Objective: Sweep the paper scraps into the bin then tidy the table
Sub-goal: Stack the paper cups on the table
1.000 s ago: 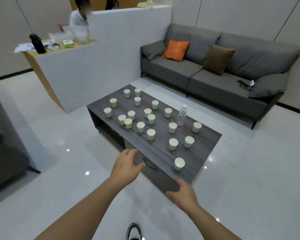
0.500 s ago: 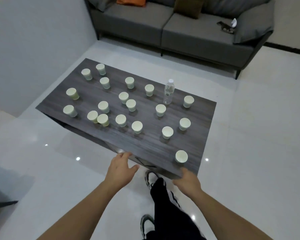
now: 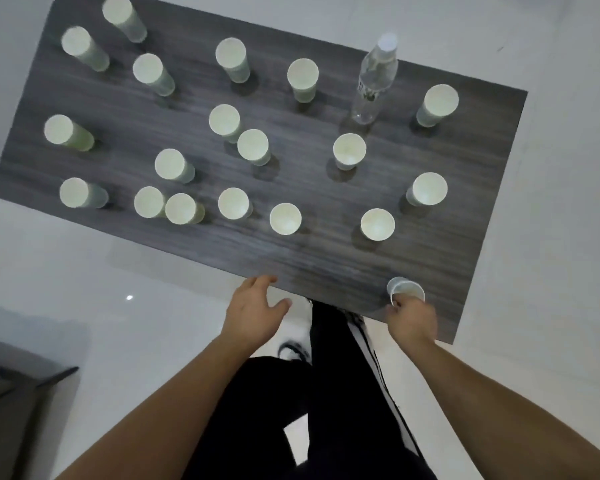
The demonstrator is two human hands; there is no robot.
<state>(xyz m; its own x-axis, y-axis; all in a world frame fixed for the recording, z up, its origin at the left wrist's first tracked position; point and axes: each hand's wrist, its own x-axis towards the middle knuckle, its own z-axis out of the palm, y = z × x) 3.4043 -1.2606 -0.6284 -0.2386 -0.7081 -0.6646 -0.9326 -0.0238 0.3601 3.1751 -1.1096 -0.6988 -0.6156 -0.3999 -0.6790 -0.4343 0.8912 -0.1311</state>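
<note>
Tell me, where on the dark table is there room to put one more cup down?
The dark wood-grain table has a bare strip along its near edge, between the left hand and the pale paper cup the right hand holds. Another gap lies right of the clear plastic water bottle. The left half is crowded with cups.

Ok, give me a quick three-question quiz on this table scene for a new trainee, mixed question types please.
1. True or false: the right hand grips a paper cup at the table's near edge.
2. What stands among the cups at the far side? A) water bottle B) kettle C) vase
3. Fill in: the left hand holds ______.

Key: 1 true; 2 A; 3 nothing, its fingers are relaxed at the table edge.
</note>
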